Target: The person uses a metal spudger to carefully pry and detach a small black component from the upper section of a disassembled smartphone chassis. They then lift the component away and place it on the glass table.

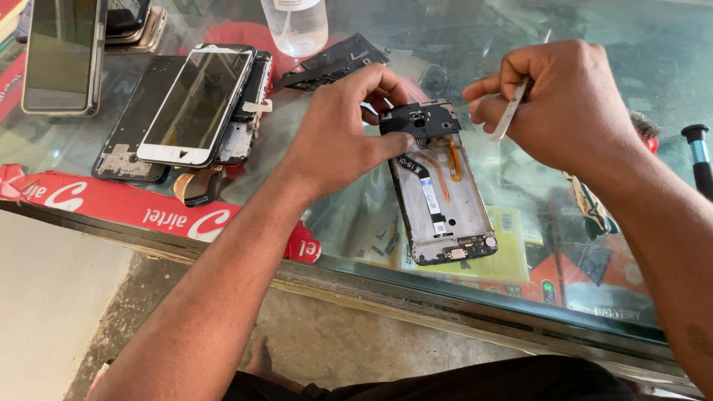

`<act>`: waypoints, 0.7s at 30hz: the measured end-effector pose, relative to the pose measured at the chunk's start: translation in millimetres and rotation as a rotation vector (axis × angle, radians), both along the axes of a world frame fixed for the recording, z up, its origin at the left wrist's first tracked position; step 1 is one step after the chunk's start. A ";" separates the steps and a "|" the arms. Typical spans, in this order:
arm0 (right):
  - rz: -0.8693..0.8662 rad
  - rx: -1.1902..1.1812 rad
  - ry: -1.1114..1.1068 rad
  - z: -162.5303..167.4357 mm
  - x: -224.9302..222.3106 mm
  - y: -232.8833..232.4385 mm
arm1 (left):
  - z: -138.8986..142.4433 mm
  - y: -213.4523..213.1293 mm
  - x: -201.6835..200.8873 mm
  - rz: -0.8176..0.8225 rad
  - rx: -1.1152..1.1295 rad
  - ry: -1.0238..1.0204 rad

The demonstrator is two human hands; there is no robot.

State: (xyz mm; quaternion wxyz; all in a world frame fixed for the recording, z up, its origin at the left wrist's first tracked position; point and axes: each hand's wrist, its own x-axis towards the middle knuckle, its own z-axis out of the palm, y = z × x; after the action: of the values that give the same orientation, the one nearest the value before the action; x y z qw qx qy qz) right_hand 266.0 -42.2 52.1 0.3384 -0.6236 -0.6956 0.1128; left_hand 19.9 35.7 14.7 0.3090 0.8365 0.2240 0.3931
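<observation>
Opened phone (443,200), flat metal frame, steadied by left hand (338,134).

bright daylight, sharp focus; sky glare on glass counter (520,44), soft shadows.

A white-framed phone screen (194,104) lies face up at the upper left of the glass tabletop (594,67), stacked on a black-framed display panel (134,122) and just beside an opened phone body. Further left, at the top corner, a dark screen with a grey rim (62,53) stands tilted. Along the near edge runs a red sticker strip with white lettering (134,209). Under the glass at the lower right lie a yellow packet (512,249) and a red-and-black package (564,278).
</observation>
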 end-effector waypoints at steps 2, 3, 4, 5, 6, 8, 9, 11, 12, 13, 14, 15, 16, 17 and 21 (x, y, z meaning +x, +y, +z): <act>-0.080 -0.088 0.024 0.1 -4.4 1.9 | 0.1 -1.3 0.9 -0.009 0.056 0.001; -0.120 -0.131 0.035 0.4 -6.2 2.6 | 0.2 -1.7 0.9 -0.014 0.085 0.001; -0.125 -0.146 0.055 0.9 -7.0 3.0 | 0.1 -1.9 1.7 -0.010 0.092 0.014; -0.128 -0.161 0.075 1.2 -7.8 3.1 | -0.4 -2.5 2.1 -0.006 0.098 0.027; -0.132 -0.176 0.095 1.3 -8.1 3.2 | -0.8 -2.7 2.2 -0.002 0.104 0.040; -0.073 -0.133 0.077 1.5 -7.3 1.8 | -1.3 -2.2 2.8 0.006 0.136 0.056; -0.045 -0.111 0.068 1.4 -6.9 1.4 | -1.7 -1.9 3.3 0.009 0.151 0.064; -0.019 -0.081 0.019 0.3 -6.5 1.5 | -2.5 -1.6 3.4 0.006 0.184 0.059; -0.006 -0.067 -0.005 -0.6 -6.3 1.7 | -3.0 -1.8 3.6 0.005 0.198 0.057; 0.001 -0.068 0.002 -1.3 -6.1 1.7 | -3.5 -2.0 3.8 0.012 0.195 0.066; 0.008 -0.068 0.007 -2.0 -6.0 2.0 | -3.7 -1.9 4.0 0.020 0.194 0.075; 0.016 -0.068 0.013 -2.6 -6.1 2.2 | -3.7 -2.0 3.6 0.029 0.192 0.084; 0.020 -0.061 0.008 -3.3 -5.9 2.3 | -3.8 -1.9 3.7 0.032 0.182 0.088; 0.024 -0.054 0.002 -3.7 -6.1 2.3 | -3.5 -1.6 3.9 0.035 0.172 0.091; 0.036 -0.027 -0.041 -5.5 -7.4 2.2 | -2.6 -1.6 3.9 0.015 0.122 0.088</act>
State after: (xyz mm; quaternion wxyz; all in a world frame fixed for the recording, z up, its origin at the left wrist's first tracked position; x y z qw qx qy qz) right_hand 258.6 -40.0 46.6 0.3134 -0.6178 -0.7119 0.1155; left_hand 23.9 34.1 12.0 0.2443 0.8686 0.2196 0.3710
